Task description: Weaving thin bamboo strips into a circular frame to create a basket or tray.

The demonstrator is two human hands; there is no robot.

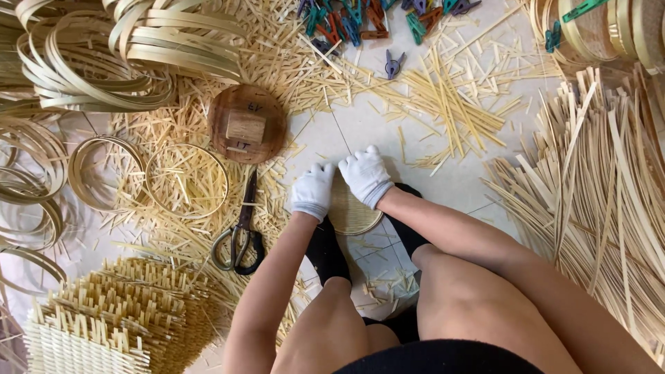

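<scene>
Both my hands wear white gloves and press down on a small round woven bamboo disc (350, 211) lying on the tiled floor between my feet in black socks. My left hand (313, 191) rests on the disc's left rim, fingers curled over it. My right hand (365, 175) covers the disc's upper edge, right beside the left hand. Most of the disc is hidden under the two hands.
Scissors (240, 235) lie left of my left hand. A round wooden mould (246, 124) sits above them. Bamboo rings (187, 181), coiled strips (104, 55), loose splints (450, 104), coloured clips (360, 21), long strips (603, 194) and stacked woven pieces (118, 318) surround me.
</scene>
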